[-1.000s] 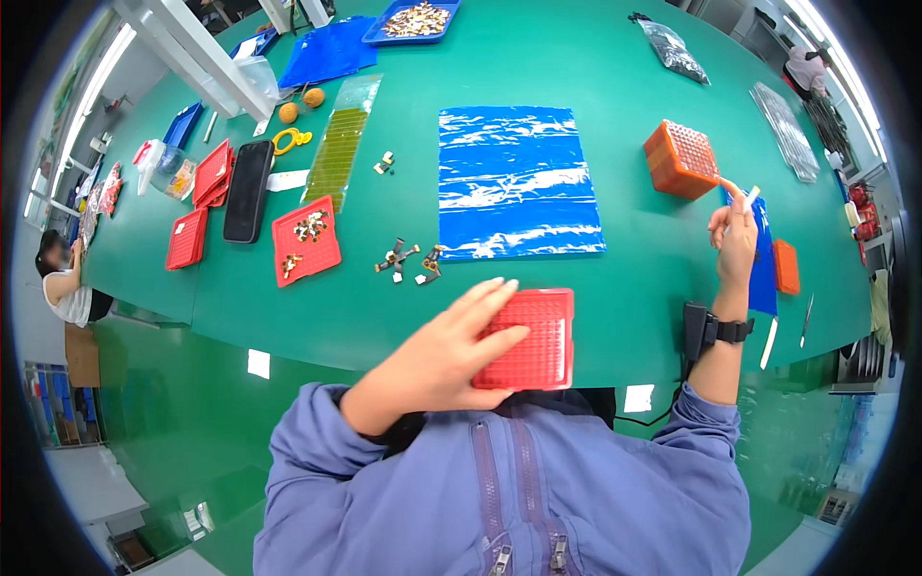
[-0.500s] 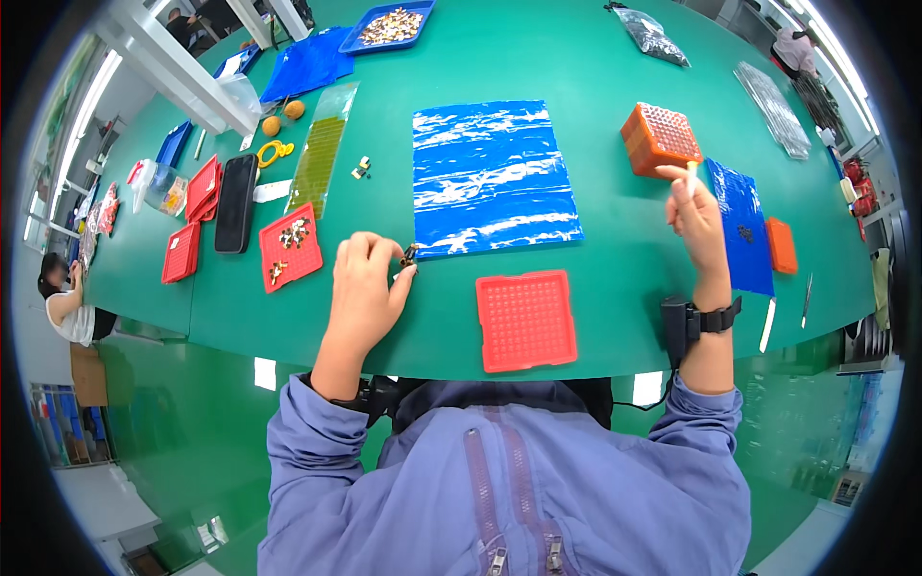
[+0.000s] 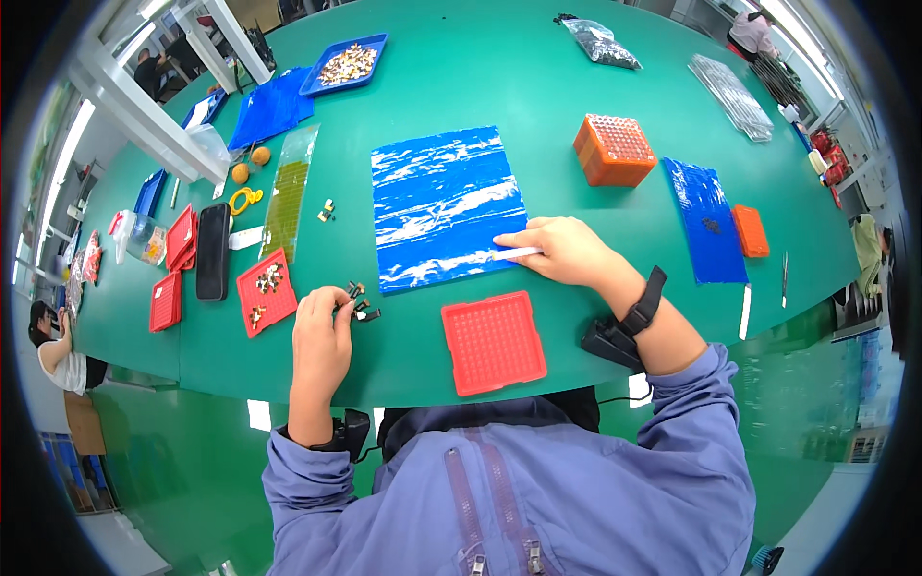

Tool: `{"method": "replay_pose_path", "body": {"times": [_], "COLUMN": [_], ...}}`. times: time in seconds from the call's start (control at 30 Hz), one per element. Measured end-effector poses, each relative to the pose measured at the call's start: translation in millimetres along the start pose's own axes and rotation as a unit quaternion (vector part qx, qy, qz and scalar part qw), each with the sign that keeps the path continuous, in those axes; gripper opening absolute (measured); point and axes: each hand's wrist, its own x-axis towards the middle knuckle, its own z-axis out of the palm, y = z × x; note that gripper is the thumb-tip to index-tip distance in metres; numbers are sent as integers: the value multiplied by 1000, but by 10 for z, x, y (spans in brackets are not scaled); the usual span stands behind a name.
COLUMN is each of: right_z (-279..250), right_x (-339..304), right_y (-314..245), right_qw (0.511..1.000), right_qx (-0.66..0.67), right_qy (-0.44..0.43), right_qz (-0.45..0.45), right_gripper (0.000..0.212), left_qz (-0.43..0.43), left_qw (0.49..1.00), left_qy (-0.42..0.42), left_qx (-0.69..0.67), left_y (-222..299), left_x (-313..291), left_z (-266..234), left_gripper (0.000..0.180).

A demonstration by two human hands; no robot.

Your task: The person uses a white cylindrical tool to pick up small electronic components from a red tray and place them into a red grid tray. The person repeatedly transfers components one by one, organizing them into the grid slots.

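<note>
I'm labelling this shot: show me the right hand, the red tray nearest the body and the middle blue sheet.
Right hand (image 3: 570,252), head view: back of the hand.
Red tray (image 3: 495,344), head view: its gridded floor.
Middle blue sheet (image 3: 445,204), head view: its shiny upper surface.

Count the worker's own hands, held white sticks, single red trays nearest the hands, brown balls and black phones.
Left hand and right hand: 2
Held white stick: 1
Front red tray and parts-laden red tray: 2
Brown balls: 2
Black phone: 1
Total: 8
</note>
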Motion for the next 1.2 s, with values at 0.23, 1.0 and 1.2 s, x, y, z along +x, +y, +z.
{"method": "replay_pose_path", "body": {"times": [0.23,1.0,1.2], "right_z": [55,-239,-162], "right_x": [-35,-230,-250], "right_y": [71,-245,-236], "right_qw": [993,961,932], "right_qx": [114,277,341], "right_qy": [-1,7,48], "right_qz": [4,8,-110], "right_gripper": [20,21,17], "left_qz": [20,-55,-121], "left_qw": [1000,985,896], "left_qy": [10,12,-28], "left_qx": [-7,-164,-426], "left_y": [-86,-141,255], "left_x": [-39,-23,40], "left_z": [28,2,-76], "left_gripper": [8,4,28]}}
